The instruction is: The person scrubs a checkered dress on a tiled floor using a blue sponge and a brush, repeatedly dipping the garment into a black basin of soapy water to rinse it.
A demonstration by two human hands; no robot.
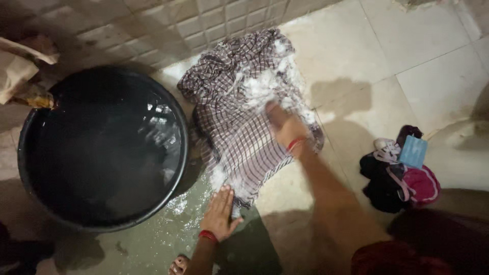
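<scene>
Right hand (pixel 285 127) is out in front, stretched across a checked cloth (pixel 239 132) and pressing down on it. It's a bit blurry, so I can't tell if the fingers are spread or bunched up. There's a red band around that wrist. Left hand (pixel 220 211) is closer in, flat on the floor, palm down with fingers together, sitting right at the near edge of the cloth and touching it. Red band on that wrist too.

The cloth itself is a dark-and-white checked piece lying spread out on the tiled floor (pixel 367 56), soaked, with white soap foam (pixel 265 84) piled over its far half and some more along the near left edge. Just left of it, almost touching, is a big round black tub (pixel 102 147) full of water. The floor between tub and cloth is wet and sudsy. Off to the right, well apart from the cloth, there's a little heap of dark and pink clothes (pixel 397 175) with a pale blue piece on top.
</scene>
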